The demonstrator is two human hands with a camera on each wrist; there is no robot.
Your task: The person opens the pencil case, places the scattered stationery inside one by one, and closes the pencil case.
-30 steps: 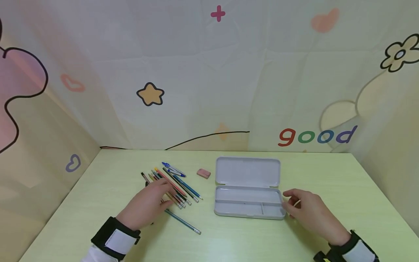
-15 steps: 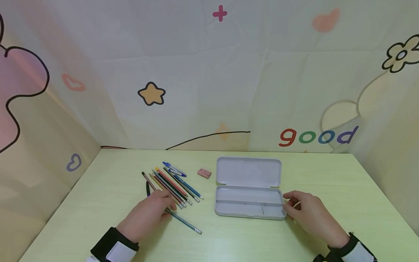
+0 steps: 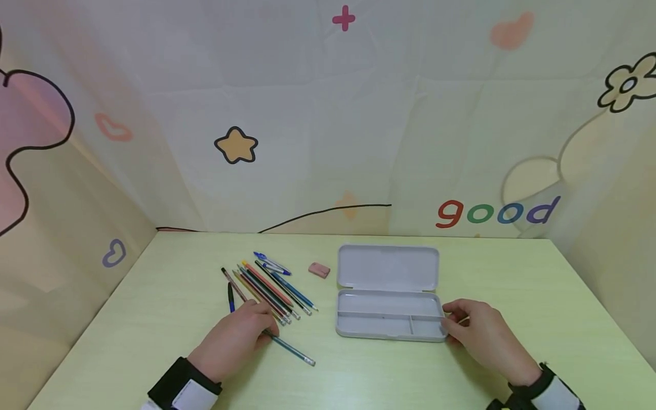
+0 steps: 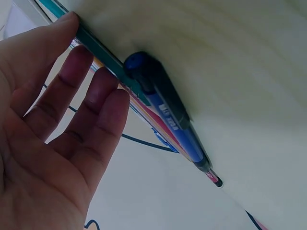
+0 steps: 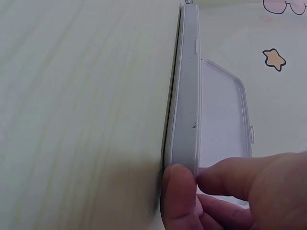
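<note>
My left hand [image 3: 233,341] pinches a teal pencil [image 3: 293,349] near its far end, its eraser-tipped end pointing toward the front right. In the left wrist view the thumb lies on the teal pencil [image 4: 103,52], and a blue-and-black pen [image 4: 175,122] lies just beyond the fingers. At the right, my right hand [image 3: 479,339] grips the right end of a pale grey pencil case [image 3: 374,326], lid raised and lying back. The right wrist view shows thumb and forefinger at the corner of the pencil case [image 5: 186,105]. Its compartments hold nothing.
Several coloured pencils [image 3: 266,287] lie side by side beyond my left hand. Blue pens [image 3: 271,263] rest behind them, and a pink eraser [image 3: 319,270] sits between pencils and case. A printed curtain [image 3: 328,142] hangs behind the table's back edge.
My left hand has drawn back from over the pencil group toward the front and now pinches the teal pencil. The right hand stays at the case.
</note>
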